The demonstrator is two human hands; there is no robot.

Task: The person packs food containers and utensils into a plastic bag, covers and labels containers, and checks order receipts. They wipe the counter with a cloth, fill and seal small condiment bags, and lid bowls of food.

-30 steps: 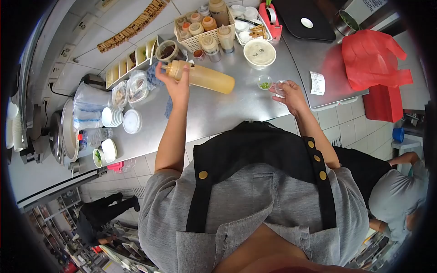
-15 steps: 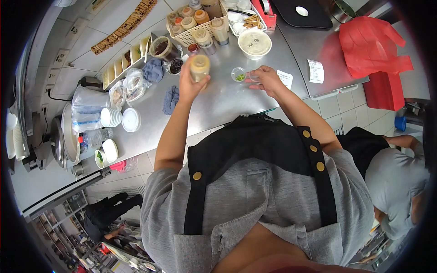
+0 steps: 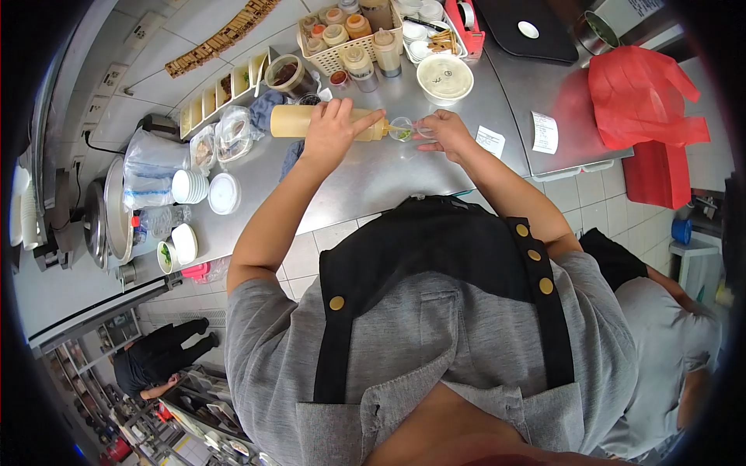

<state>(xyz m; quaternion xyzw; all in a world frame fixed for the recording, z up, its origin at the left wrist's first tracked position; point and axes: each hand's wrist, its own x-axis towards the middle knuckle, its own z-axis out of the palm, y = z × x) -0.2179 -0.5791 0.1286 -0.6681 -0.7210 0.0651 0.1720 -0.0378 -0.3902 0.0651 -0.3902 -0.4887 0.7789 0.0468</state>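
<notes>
One pale-yellow plastic squeeze bottle (image 3: 289,122) lies nearly level in my left hand's (image 3: 332,132) grip in the head view, its nozzle (image 3: 392,129) at a small clear plastic cup (image 3: 402,133) of green bits. My right hand (image 3: 447,133), apart from it, pinches a clear plastic piece (image 3: 423,132); I can't tell whether that joins the cup. The left hand and wrist hide the bottle's middle and part of a blue-grey cloth (image 3: 291,155) on the steel surface (image 3: 373,171). Beyond stand a white lidded bowl (image 3: 444,76) and a cream plastic basket (image 3: 330,60), its rear bottles (image 3: 376,11) cut off.
</notes>
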